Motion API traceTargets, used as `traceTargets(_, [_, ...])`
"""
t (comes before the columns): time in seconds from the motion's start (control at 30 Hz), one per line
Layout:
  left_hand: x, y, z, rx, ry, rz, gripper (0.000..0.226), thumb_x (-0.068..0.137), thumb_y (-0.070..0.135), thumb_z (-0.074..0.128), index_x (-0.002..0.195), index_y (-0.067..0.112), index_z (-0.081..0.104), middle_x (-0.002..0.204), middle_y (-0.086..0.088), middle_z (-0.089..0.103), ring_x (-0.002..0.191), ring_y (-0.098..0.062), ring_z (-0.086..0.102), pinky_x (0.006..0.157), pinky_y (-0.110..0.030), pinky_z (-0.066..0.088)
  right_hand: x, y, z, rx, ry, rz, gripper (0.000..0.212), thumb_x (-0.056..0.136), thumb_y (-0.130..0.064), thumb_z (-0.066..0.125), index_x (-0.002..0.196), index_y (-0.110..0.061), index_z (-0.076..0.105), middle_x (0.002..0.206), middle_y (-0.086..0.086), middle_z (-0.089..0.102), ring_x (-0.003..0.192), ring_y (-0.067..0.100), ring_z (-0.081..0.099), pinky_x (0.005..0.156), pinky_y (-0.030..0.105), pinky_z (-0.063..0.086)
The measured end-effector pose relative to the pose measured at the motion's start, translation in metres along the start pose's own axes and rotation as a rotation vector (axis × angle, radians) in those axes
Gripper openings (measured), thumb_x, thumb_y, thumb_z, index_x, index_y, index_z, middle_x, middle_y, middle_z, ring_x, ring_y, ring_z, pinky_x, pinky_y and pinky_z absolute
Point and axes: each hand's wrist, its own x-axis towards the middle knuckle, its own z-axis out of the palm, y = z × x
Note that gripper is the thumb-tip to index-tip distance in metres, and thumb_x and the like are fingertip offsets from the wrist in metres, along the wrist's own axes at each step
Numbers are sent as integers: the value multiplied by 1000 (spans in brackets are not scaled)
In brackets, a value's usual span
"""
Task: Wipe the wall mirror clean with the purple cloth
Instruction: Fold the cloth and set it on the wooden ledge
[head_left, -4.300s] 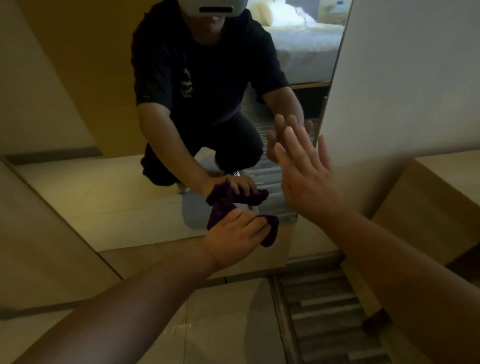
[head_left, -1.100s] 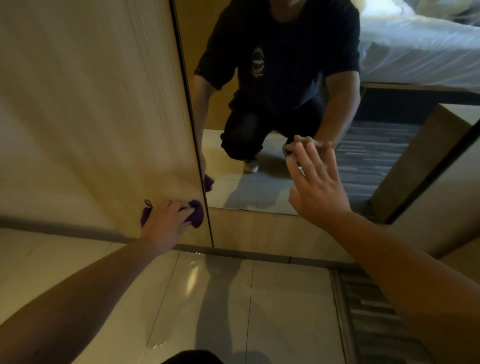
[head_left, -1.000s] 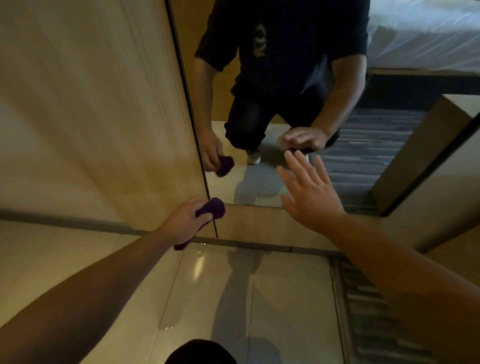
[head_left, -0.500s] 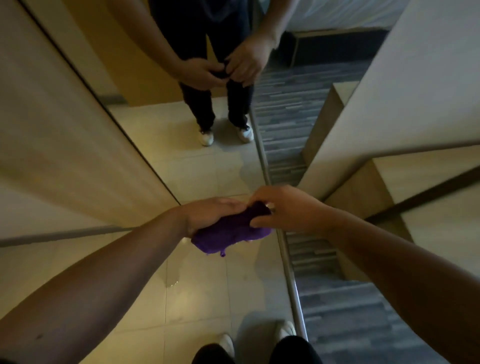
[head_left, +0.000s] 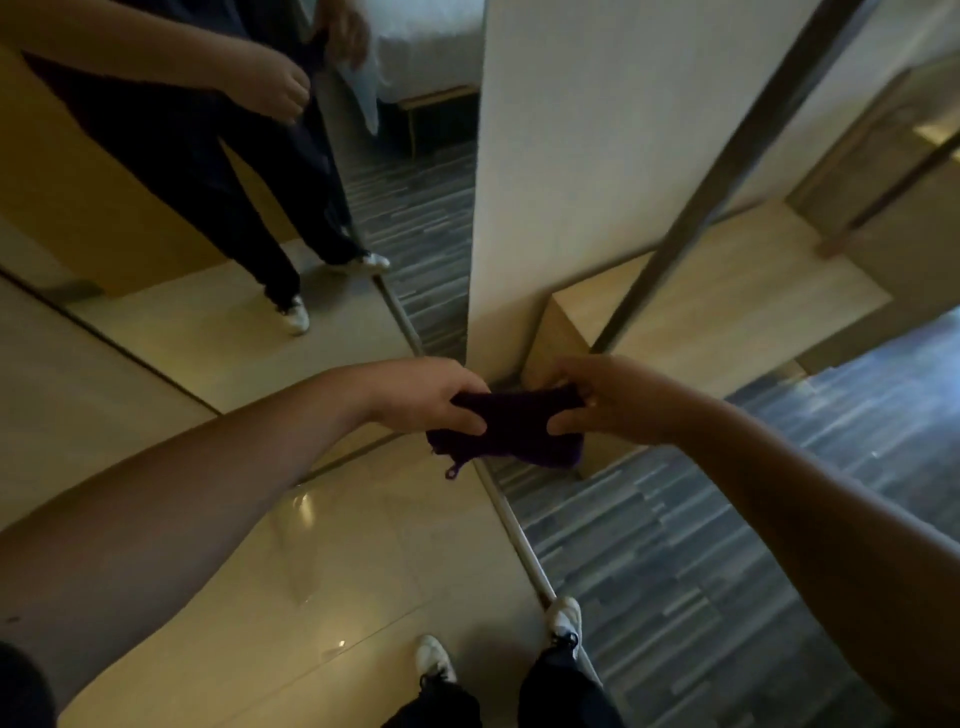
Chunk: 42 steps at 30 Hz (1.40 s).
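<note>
The purple cloth (head_left: 511, 428) is stretched between both hands in front of me, away from the glass. My left hand (head_left: 423, 395) pinches its left end and my right hand (head_left: 605, 397) pinches its right end; a small loop hangs from the cloth's lower left corner. The wall mirror (head_left: 218, 322) fills the upper left and reaches down to the floor. It reflects a standing person's dark trousers, white shoes and hands. Neither hand touches the mirror.
A pale wall panel (head_left: 597, 156) stands right of the mirror, with a low wooden ledge (head_left: 717, 301) and a dark diagonal strip beside it. Glossy beige tiles (head_left: 332, 561) meet grey striped flooring (head_left: 701, 582) at a metal threshold. My white shoes (head_left: 563, 618) show at the bottom.
Over the earlier frames I rose from a crouch at the mirror's bottom edge. My left hand took the cloth off the surface, my right hand joined it, and the cloth is now pulled out between them.
</note>
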Motion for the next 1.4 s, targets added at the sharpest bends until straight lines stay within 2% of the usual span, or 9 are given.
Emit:
traceTargets(0.13, [36,47,13,115,8,87,13,98,33,63,110,29,62,98,14,64,89,-4,61,78,-30,52,-45,34,-19,-96,-69,97,37,90,-28,69,125,-22,57,108,-6,64,100,15,61,93,35,50])
traceTargets(0.43, [145,132,60,181,-23,196,18,98,33,62,115,31,59,98,17,59,89,0,57,70,-21,45,-102,166,-32,-100,-105,255,16,98,-33,57,107,-21,63,95,-2,65,88,12,61,84,27,49])
traceTargets(0.6, [227,169,87,218,-41,138,20,98,25,63,118,24,62,101,12,63,93,-7,60,79,-29,52,-91,272,-40,-89,-130,220,6,95,-29,61,100,-29,60,94,-8,62,86,8,59,76,21,44])
traceTargets(0.73, [294,186,101,280,8,44,20,98,25,60,118,24,63,107,4,66,96,-15,62,83,-41,54,-60,342,-45,-83,-108,219,25,92,-23,62,117,-24,61,95,-4,65,88,15,62,77,27,49])
traceTargets(0.83, [338,186,110,274,98,-39,18,99,24,55,115,26,62,107,4,64,95,-18,61,78,-40,53,-35,378,-45,-82,-127,226,32,91,-25,61,122,-26,58,87,-4,64,78,14,62,67,28,52])
traceTargets(0.97, [381,173,123,290,165,-111,17,99,23,51,113,24,61,106,2,62,93,-20,60,73,-38,53,0,417,-43,-107,-184,186,28,92,-32,60,119,-22,62,88,-2,65,81,17,63,79,40,58])
traceTargets(1.07, [410,151,132,290,185,-131,13,101,26,50,110,24,59,102,1,62,89,-21,60,71,-39,53,33,445,-39,-135,-196,150,23,93,-30,58,114,-21,63,83,-4,63,75,15,61,70,35,56])
traceTargets(1.3, [479,108,135,392,385,-103,15,101,18,54,114,12,56,99,-7,66,83,-25,64,67,-39,57,105,493,-30,-155,-25,195,14,98,-23,54,109,-17,60,83,-1,60,72,15,60,66,30,54])
traceTargets(1.4, [506,93,133,484,556,-46,16,93,9,64,108,5,59,94,-11,69,82,-27,67,67,-35,55,126,507,-20,-259,286,115,11,97,-17,55,107,-13,58,92,-1,61,77,16,60,71,30,52])
